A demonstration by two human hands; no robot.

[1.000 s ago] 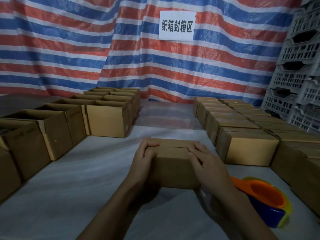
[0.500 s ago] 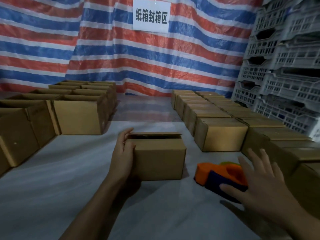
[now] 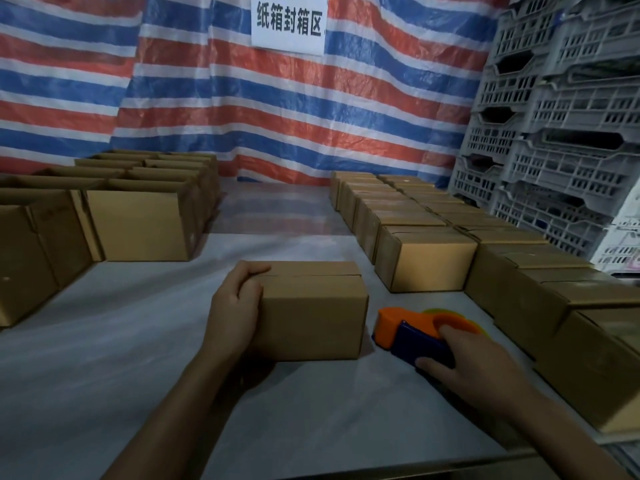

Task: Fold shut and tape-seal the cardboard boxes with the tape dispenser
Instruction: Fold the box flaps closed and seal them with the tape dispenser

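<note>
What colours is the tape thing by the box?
The tape dispenser is orange and dark blue, with a yellow-green edge, seen in the head view.

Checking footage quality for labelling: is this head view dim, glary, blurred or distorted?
Head view: dim; soft sheen on the far table; wide-angle bending leans the plastic crates; cardboard box and tape dispenser readable, edges slightly soft.

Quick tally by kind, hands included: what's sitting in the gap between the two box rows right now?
box: 1
tape dispenser: 1
hands: 2 (left hand grips the box, right hand grips the tape dispenser)
Total: 4
</note>
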